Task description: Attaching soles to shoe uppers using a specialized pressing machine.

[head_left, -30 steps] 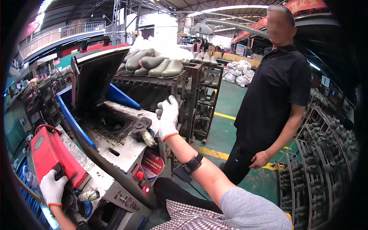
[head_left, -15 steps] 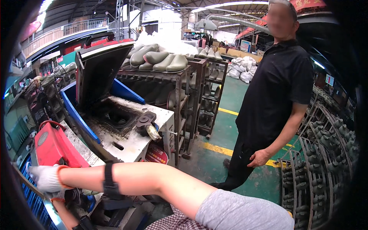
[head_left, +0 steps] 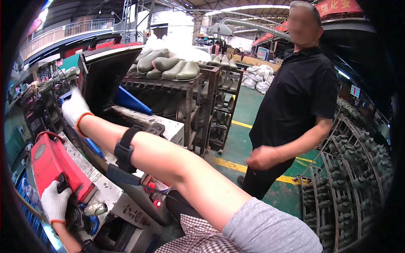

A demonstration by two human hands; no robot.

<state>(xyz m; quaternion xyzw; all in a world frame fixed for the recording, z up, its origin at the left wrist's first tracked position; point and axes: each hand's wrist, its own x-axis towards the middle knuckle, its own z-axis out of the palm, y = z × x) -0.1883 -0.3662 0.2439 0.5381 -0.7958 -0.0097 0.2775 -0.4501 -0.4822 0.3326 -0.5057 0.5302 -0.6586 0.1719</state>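
Observation:
My left hand [head_left: 55, 201], in a white knit glove with an orange cuff, is closed around a black handle [head_left: 62, 183] at the near end of a red cover [head_left: 52, 162]. The cover is down on a worn white machine [head_left: 112, 185]. My right hand [head_left: 75, 109], gloved the same way, is raised at the far left, beside a dark lid [head_left: 107, 78] that stands open. Its fingers are turned away, so their grip is hidden. My right forearm, with a black strap [head_left: 125, 148], crosses over another white machine top.
A co-worker in black [head_left: 295, 97] stands to the right, one hand held forward. Behind the machines, a metal rack [head_left: 192, 84] bears several olive-green shoes [head_left: 187, 71]. More loaded racks [head_left: 337, 185] line the right side. White sacks [head_left: 258, 79] lie further back on the green floor.
My right hand has risen from beside the red cover to the open lid. My left hand has come up onto the black handle. The co-worker's lowered hand has lifted forward.

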